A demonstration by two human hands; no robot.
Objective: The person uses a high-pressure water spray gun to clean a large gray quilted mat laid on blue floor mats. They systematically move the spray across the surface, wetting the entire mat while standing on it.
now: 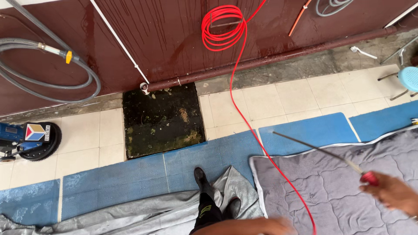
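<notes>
At the bottom edge of the frame, just right of centre, the left hand (278, 226) is blurred and cut off by the frame; whether its fingers are spread or curled cannot be told, and it seems to hold nothing. Just beside it runs the red hose (278, 167). At the lower right the right hand (392, 193) is closed around the red grip of a long thin spray lance (322, 150), whose tip points up and left, over the seam between the grey quilted blanket (339, 191) and the blue floor mats (183, 163).

The blanket lies flat at the lower right, its near-left corner next to a crumpled grey sheet (130, 215) on which the person's two dark boots (201, 178) stand. No water jet shows at the lance tip, and the quilt looks evenly grey with no foam or clear wet patch, so by my reading the washing of it is hardly begun.

Beyond the mats, in the middle of the frame, an open floor pit (161, 119) holds dark, mossy sludge. At the left edge sits a blue floor-scrubbing machine (32, 139). Farther up, the red hose ends in a coil (222, 28) on wet brown flooring, and a grey hose (48, 69) is looped at the upper left. A light blue stool (409, 78) stands at the right edge.
</notes>
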